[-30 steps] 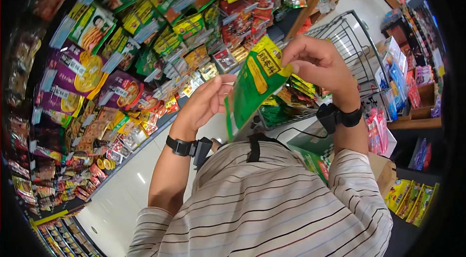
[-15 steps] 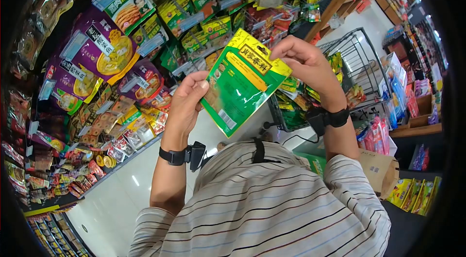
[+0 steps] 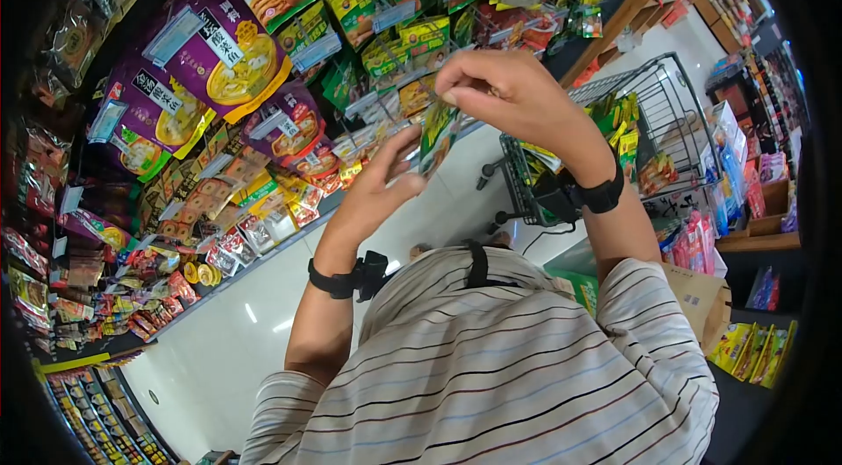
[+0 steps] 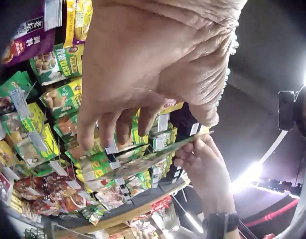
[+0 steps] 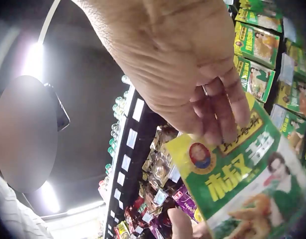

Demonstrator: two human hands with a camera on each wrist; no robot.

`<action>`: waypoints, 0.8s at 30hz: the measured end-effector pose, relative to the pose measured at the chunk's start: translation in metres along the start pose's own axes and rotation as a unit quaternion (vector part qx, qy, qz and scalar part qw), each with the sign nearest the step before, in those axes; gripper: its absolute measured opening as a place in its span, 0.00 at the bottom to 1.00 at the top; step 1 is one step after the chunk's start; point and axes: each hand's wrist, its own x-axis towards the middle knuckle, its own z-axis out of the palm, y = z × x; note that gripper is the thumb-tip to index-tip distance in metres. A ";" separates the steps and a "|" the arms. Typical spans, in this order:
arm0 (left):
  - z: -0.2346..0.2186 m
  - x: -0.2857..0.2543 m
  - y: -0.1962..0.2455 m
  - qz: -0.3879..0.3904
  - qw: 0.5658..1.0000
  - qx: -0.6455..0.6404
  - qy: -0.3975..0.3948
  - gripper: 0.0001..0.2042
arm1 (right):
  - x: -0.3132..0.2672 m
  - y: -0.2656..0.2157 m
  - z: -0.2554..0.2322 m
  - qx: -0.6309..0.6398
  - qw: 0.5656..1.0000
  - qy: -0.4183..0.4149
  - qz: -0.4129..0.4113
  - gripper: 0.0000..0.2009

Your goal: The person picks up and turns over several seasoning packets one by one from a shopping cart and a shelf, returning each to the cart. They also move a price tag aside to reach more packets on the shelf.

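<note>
The right hand (image 3: 517, 96) pinches the top edge of a green and yellow food packet (image 3: 436, 133), which hangs edge-on in the head view. In the right wrist view the packet's front (image 5: 242, 174) shows a portrait logo, a person in green and fried food, with the right hand (image 5: 178, 64) at its top. The left hand (image 3: 373, 197) stands just left of the packet, its fingers extended and apart. From the left wrist view, the left hand (image 4: 148, 64) has its fingers pointing down beside the thin packet (image 4: 148, 160); whether they touch it cannot be told.
Hanging packets (image 3: 360, 9) and large purple bags (image 3: 219, 53) fill the rack at the left and top. A wire shopping cart (image 3: 675, 114) holding packets stands at the right. Below it are a brown paper bag (image 3: 699, 298) and yellow packets (image 3: 752, 351) on a dark shelf.
The packet has turned from its printed face to edge-on and moved up toward the rack with the right hand. The left hand has let go of its lower left edge.
</note>
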 end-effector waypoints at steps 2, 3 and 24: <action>0.009 0.000 -0.005 -0.029 0.998 0.007 0.049 0.25 | 0.008 -0.002 0.008 -0.009 1.000 -0.002 -0.024 0.06; 0.008 0.001 0.000 -0.056 0.997 0.004 0.058 0.24 | 0.012 -0.001 0.013 -0.041 0.998 0.017 -0.054 0.06; -0.020 -0.002 -0.008 -0.035 0.929 -0.264 0.259 0.14 | -0.022 0.062 0.067 0.282 0.932 -0.019 0.224 0.13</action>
